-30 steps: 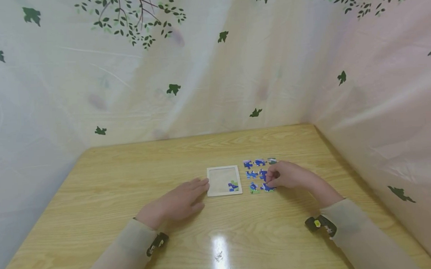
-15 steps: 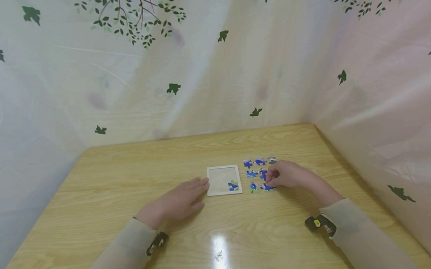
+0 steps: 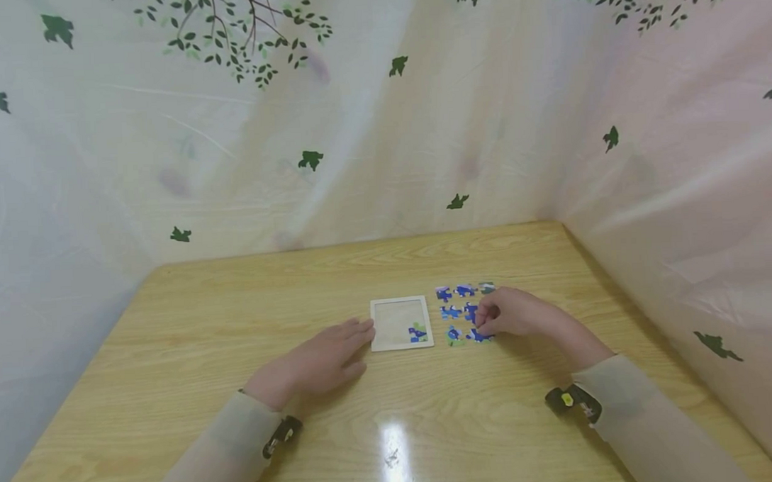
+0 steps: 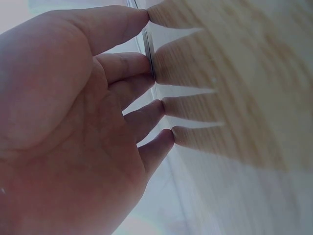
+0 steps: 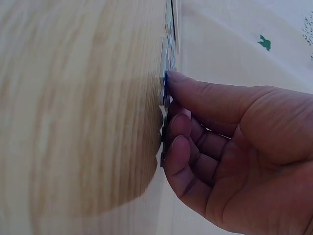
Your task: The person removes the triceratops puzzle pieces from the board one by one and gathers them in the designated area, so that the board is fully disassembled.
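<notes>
A shallow square puzzle tray [image 3: 399,349] with a pale rim lies flat on the table. In its lower right corner sits one blue and green jigsaw piece [image 3: 417,333]. Straight fingers of my left hand [image 3: 320,357] touch the tray's left rim, palm down. To the tray's right, several jigsaw pieces [image 3: 451,312] lie spaced in rows. My right hand [image 3: 519,313], fingers curled, has its thumb and fingertips at a blue jigsaw piece [image 3: 479,335] in the nearest row. That hand covers the right part of the rows. In the right wrist view, the thumb [image 5: 210,100] touches a piece's edge.
A light wood table [image 3: 235,296] carries everything. A pale curtain [image 3: 358,164] with leaf prints hangs behind, and another fabric side [image 3: 680,259] rises along the right edge. A bright light reflection lies on the near tabletop.
</notes>
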Demonstrator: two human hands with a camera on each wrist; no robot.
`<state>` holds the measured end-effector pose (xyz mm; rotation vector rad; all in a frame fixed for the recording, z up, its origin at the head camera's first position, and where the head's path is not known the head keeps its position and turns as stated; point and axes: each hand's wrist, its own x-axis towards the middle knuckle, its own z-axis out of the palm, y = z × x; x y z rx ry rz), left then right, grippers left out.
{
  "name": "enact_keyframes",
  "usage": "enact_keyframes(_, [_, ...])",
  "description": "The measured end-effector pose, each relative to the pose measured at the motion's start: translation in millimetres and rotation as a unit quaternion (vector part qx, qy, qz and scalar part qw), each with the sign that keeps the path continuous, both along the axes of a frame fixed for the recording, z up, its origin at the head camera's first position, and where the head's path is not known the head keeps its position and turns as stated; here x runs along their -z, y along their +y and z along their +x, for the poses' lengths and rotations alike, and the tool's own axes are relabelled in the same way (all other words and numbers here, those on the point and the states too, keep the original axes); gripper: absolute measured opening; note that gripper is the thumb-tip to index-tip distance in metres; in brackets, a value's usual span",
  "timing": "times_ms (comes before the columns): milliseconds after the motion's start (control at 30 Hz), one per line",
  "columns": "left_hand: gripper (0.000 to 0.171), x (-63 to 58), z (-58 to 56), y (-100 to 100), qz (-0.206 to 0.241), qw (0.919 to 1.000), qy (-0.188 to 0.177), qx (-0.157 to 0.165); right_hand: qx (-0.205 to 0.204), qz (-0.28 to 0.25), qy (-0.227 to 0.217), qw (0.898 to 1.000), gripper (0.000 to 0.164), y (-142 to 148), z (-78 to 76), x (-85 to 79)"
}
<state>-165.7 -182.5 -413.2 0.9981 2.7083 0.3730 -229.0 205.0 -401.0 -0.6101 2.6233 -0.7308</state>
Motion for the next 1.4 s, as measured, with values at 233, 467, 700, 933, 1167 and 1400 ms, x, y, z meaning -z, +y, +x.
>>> enact_keyframes(233, [0.061, 2.1, -0.3, -1.1, -0.004, 0.9999, -0.008, -0.011, -0.001, -0.001, -0.001, 1.000, 0.007, -0.4, -0.5, 0.7])
enact_keyframes(467, [0.060, 2.6, -0.2, -1.6, 0.000, 0.9999, -0.007, -0.009, 0.001, 0.005, -0.005, 1.000, 0.007, -2.7, -1.8, 2.3])
enact_keyframes(700, [0.061, 2.7, 0.1, -2.3, 0.001, 1.0000, -0.004, -0.009, -0.003, -0.007, -0.006, 1.000, 0.003, -3.1, -2.9, -1.3])
enact_keyframes(933, [0.061, 1.7, -0.6, -1.9, -0.001, 0.9999, -0.006, -0.009, 0.041, -0.046, -0.002, 0.998, 0.004, -5.9, -3.5, -9.0])
enact_keyframes(1167, [0.062, 1.6, -1.0, -2.7, -0.001, 0.9999, -0.008, -0.007, 0.045, -0.058, 0.029, 0.997, 0.009, -27.3, -7.4, -12.5])
enact_keyframes(1400, [0.061, 4.0, -1.7, -2.2, 0.002, 1.0000, 0.000, -0.003, 0.025, -0.089, 0.033, 0.995, 0.013, -53.2, -8.4, -9.6])
